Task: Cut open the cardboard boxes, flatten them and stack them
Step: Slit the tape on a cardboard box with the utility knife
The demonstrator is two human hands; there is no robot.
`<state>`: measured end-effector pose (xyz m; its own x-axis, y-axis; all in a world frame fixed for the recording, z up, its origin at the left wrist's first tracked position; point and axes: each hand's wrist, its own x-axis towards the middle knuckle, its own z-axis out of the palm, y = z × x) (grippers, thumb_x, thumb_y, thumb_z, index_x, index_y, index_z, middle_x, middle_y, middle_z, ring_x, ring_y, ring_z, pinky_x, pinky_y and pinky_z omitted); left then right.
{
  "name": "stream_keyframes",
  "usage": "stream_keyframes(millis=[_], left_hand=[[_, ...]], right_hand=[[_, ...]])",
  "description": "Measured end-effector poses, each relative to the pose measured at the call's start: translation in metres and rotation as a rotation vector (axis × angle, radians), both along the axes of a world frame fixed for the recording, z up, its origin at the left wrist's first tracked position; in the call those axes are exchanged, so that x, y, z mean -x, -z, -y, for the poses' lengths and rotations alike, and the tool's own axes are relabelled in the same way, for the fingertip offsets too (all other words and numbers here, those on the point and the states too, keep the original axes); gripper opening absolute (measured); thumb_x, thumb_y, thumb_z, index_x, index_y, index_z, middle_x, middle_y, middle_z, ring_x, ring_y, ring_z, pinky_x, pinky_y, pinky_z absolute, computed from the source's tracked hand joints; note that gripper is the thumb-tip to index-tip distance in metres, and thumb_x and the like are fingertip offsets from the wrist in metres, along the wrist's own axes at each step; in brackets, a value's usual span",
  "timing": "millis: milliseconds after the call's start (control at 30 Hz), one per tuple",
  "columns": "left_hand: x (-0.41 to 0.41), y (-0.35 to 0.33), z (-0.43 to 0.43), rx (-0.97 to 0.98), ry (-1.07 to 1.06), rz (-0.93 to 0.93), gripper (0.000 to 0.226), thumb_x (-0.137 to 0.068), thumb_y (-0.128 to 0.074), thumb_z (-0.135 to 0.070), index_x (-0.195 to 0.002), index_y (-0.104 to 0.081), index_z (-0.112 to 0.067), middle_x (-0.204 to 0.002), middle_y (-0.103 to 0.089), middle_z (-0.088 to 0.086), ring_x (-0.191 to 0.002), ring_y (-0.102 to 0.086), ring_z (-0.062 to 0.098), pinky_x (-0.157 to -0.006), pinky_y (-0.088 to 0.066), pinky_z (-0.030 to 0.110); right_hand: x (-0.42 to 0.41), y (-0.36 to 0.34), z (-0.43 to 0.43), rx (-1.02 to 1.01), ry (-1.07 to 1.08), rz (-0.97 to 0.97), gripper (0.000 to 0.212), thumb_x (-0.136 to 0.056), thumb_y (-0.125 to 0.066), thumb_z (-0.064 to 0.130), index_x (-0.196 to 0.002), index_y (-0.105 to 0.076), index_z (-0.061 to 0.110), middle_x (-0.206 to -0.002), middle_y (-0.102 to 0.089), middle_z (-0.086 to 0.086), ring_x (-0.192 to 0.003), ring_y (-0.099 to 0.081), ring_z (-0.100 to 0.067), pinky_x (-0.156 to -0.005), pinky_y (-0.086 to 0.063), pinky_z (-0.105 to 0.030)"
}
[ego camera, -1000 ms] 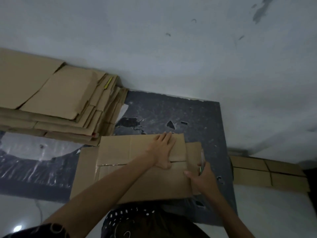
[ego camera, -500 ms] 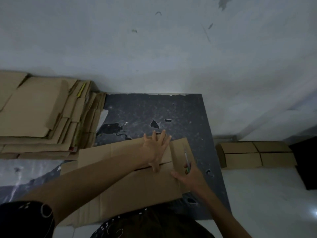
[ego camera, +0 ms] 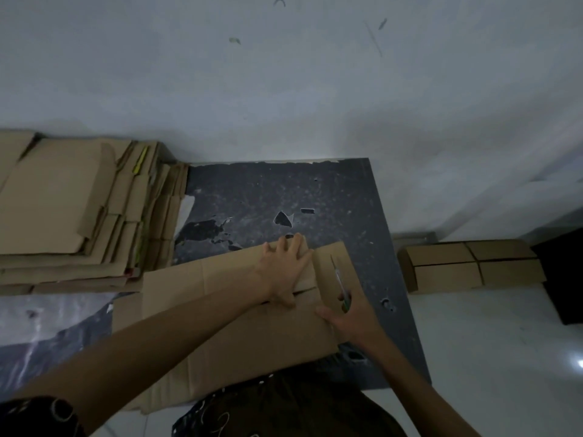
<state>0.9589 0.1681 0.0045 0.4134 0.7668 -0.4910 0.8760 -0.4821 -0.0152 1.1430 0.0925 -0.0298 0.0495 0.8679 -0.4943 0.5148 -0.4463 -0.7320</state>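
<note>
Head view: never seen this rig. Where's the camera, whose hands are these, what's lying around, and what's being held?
There is no robot here. A person works with bare hands, and the single camera sits on their head, looking forward and down. The arms entering from the bottom are therefore the wearer's own.

The left hand lies flat on a cardboard box, pressing it onto a dark mat. The right hand grips a thin cutter with a greenish handle, its blade over the box's right flap.

At the left is a stack of flattened cardboard. At the right, off the mat, lie more brown boxes, apparently not yet cut. Behind everything is a pale wall.
</note>
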Motion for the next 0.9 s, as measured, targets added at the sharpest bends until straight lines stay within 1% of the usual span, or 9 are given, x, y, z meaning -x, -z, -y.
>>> stream_keyframes(millis=[67,133,267,333,433,567,667,767,900], left_hand=[[0.000,-0.003,-0.002,-0.016,0.013,0.003,0.115,-0.061,-0.076,-0.053,-0.150,-0.009,-0.025,-0.154,0.000,0.012,-0.136,-0.020,0.043,-0.102,-0.035,0.061],[-0.003,-0.006,-0.004,-0.003,0.002,0.011,0.110,-0.058,-0.078,-0.048,-0.146,-0.018,-0.022,-0.150,-0.005,0.010,-0.130,-0.026,0.044,-0.092,-0.044,0.058],[0.000,-0.010,-0.005,0.022,0.000,0.070,0.094,-0.056,-0.073,-0.044,-0.137,-0.033,-0.019,-0.142,-0.013,0.010,-0.123,-0.034,0.038,-0.083,-0.051,0.053],[0.002,-0.010,-0.006,0.008,0.020,0.066,0.089,-0.058,-0.069,-0.046,-0.136,-0.036,-0.018,-0.141,-0.015,0.011,-0.121,-0.037,0.038,-0.084,-0.051,0.051],[0.001,-0.008,-0.004,-0.022,0.023,0.059,0.089,-0.063,-0.066,-0.050,-0.139,-0.035,-0.017,-0.148,-0.012,0.012,-0.124,-0.035,0.041,-0.088,-0.049,0.052],[0.001,-0.006,-0.001,0.004,-0.016,0.075,0.093,-0.070,-0.063,-0.053,-0.148,-0.025,-0.019,-0.155,-0.003,0.010,-0.137,-0.020,0.044,-0.099,-0.042,0.056],[0.002,-0.006,-0.001,0.013,-0.011,0.072,0.099,-0.071,-0.063,-0.052,-0.152,-0.015,-0.022,-0.156,-0.002,0.011,-0.138,-0.018,0.045,-0.099,-0.041,0.056],[0.003,-0.004,-0.002,0.013,-0.008,0.061,0.104,-0.070,-0.064,-0.050,-0.153,-0.009,-0.022,-0.156,-0.002,0.009,-0.138,-0.018,0.045,-0.100,-0.041,0.055],[0.002,-0.003,-0.001,-0.017,0.003,0.051,0.105,-0.071,-0.064,-0.053,-0.153,-0.008,-0.021,-0.156,-0.003,0.010,-0.137,-0.020,0.042,-0.101,-0.040,0.052]], right_hand=[[-0.001,0.002,0.001,-0.007,0.001,-0.008,0.053,-0.071,-0.083,0.041,-0.104,-0.046,0.023,-0.099,-0.049,0.012,-0.096,-0.054,-0.011,-0.078,-0.044,-0.024],[-0.001,-0.001,0.002,-0.023,-0.004,-0.035,0.048,-0.075,-0.081,0.035,-0.105,-0.045,0.023,-0.095,-0.047,0.017,-0.086,-0.051,0.000,-0.068,-0.041,-0.013],[-0.001,-0.003,0.002,-0.039,-0.022,-0.059,0.049,-0.077,-0.080,0.031,-0.110,-0.045,0.022,-0.094,-0.046,0.020,-0.082,-0.048,0.004,-0.060,-0.037,-0.006],[0.001,-0.004,0.001,-0.036,-0.012,-0.075,0.055,-0.076,-0.080,0.033,-0.116,-0.046,0.020,-0.098,-0.048,0.018,-0.087,-0.050,0.002,-0.069,-0.041,-0.009],[-0.004,-0.007,0.001,-0.053,-0.062,-0.024,0.065,-0.078,-0.078,0.037,-0.129,-0.045,0.016,-0.117,-0.049,0.008,-0.109,-0.050,-0.010,-0.091,-0.044,-0.026],[-0.036,-0.009,0.002,-0.276,-0.394,0.043,0.046,-0.096,-0.055,0.019,-0.140,-0.044,0.016,-0.126,-0.055,0.003,-0.115,-0.052,-0.007,-0.094,-0.040,-0.018],[-0.064,-0.005,0.005,-0.405,-0.627,0.157,0.050,-0.100,-0.044,0.020,-0.147,-0.028,0.021,-0.112,-0.054,0.007,-0.093,-0.048,0.010,-0.080,-0.037,-0.005],[-0.074,-0.002,0.011,-0.501,-0.736,0.354,0.049,-0.097,-0.029,0.037,-0.146,-0.025,0.033,-0.100,-0.058,0.000,-0.073,-0.050,-0.007,-0.063,-0.044,-0.022],[-0.069,0.000,0.010,-0.675,-0.804,0.500,0.044,-0.101,-0.029,0.033,-0.143,-0.040,0.023,-0.081,-0.059,0.003,-0.051,-0.047,-0.007,-0.047,-0.029,-0.014]])
